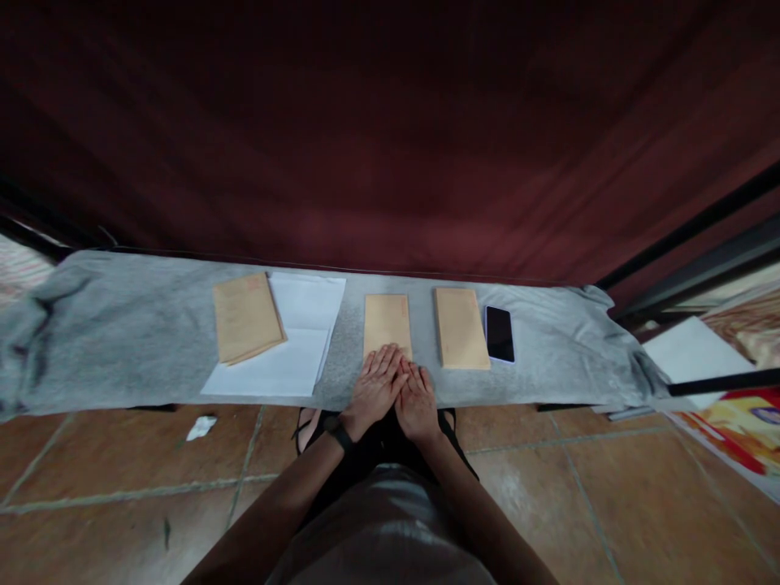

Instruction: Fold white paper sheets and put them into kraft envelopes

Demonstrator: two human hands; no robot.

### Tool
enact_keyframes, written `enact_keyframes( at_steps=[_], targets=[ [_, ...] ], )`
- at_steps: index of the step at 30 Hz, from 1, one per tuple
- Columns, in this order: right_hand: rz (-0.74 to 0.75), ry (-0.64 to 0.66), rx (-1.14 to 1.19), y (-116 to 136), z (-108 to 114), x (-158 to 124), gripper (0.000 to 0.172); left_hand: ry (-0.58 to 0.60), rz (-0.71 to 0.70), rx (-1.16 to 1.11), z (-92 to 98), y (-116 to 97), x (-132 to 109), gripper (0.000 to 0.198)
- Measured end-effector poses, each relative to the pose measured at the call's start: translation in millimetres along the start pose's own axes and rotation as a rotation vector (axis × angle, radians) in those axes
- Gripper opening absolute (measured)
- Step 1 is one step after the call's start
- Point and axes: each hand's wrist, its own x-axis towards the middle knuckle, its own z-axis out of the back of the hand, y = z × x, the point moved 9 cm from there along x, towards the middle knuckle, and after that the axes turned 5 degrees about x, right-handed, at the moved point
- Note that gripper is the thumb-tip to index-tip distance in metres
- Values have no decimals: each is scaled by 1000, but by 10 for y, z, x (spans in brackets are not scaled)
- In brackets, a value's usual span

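A brown paper envelope [387,321] lies flat on the grey cloth in front of me, its near end under my fingers. My left hand [374,390], with a dark watch on the wrist, rests palm down with its fingers stretched over that end. Beside it, my right hand [416,402] also lies flat, its fingertips at the envelope's near edge and touching the left hand. Neither hand grips anything. To the right sits a neat stack of brown envelopes [461,329]. On the left, a few more envelopes [247,317] lie partly over white paper sheets [298,325].
A phone [500,334] with a dark screen lies right of the stack. Grey cloth [152,325] covers the narrow table. Behind it hangs a dark red curtain [390,179]. A white scrap [201,427] is on the tiled floor, and a colourful printed package [740,431] stands at far right.
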Motion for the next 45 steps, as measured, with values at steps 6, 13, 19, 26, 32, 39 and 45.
enact_keyframes(
  at_steps=[6,13,19,26,32,39,45],
  targets=[
    [3,35,110,-76,89,58,51,30,-71,-1,4,52,-140,61],
    [1,65,212,-201,181,371,51,66,-156,56,44,18,-229,68],
    [75,176,92,-152,46,616,50,67,-165,48,46,-10,-237,52],
    [79,175,-22,-242,-38,866,52,63,-139,1,64,-1,-221,49],
    [49,153,-115,-326,-77,1073,53,57,-143,3,73,4,-215,52],
    [14,167,-201,-432,-112,1252,55,56,-166,35,125,-33,-209,60],
    [104,191,-107,-254,-113,1243,53,84,-171,17,118,-44,-201,59]
  ],
)
